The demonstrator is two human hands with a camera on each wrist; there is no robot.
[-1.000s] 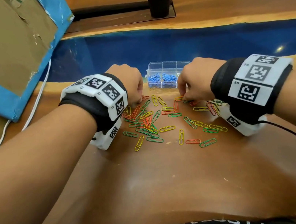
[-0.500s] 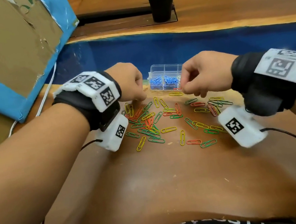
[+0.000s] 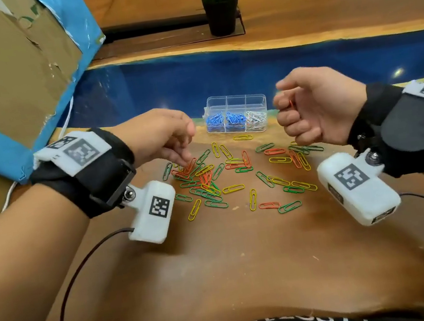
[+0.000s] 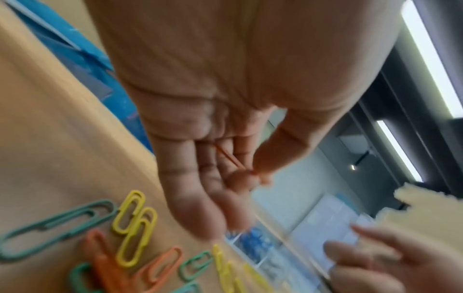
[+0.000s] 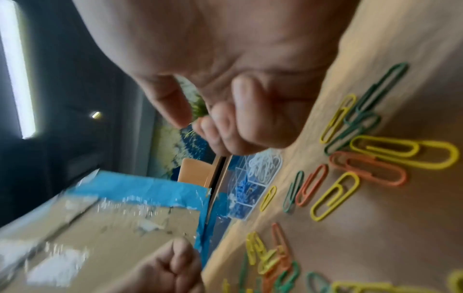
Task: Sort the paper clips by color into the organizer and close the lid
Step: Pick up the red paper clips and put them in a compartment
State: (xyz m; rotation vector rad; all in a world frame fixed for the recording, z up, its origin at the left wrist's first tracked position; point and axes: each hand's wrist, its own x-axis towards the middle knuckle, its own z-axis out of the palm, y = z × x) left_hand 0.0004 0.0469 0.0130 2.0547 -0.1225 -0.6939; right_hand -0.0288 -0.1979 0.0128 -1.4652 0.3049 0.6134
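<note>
A clear organizer (image 3: 235, 102) stands open at the table's far side, with blue clips (image 3: 222, 120) in two front compartments and white clips (image 3: 255, 118) in the third. Green, yellow and orange paper clips (image 3: 233, 188) lie scattered in front of it. My left hand (image 3: 183, 159) reaches down to the pile's left end. In the left wrist view my left hand (image 4: 250, 174) pinches a thin orange clip (image 4: 229, 157) between thumb and fingers. My right hand (image 3: 283, 103) is raised to the right of the organizer, fingers curled round an orange clip (image 3: 291, 104).
A cardboard box with blue tape (image 3: 1, 82) leans at the left, with a white cable (image 3: 69, 113) beside it. A potted plant (image 3: 221, 7) stands at the back. A blue resin strip (image 3: 139, 88) runs behind the organizer. Black wires (image 3: 68, 291) trail from both wrists.
My right hand has lifted off the pile and moved up and right with an orange clip. My left hand has risen slightly and stays over the pile's left end.
</note>
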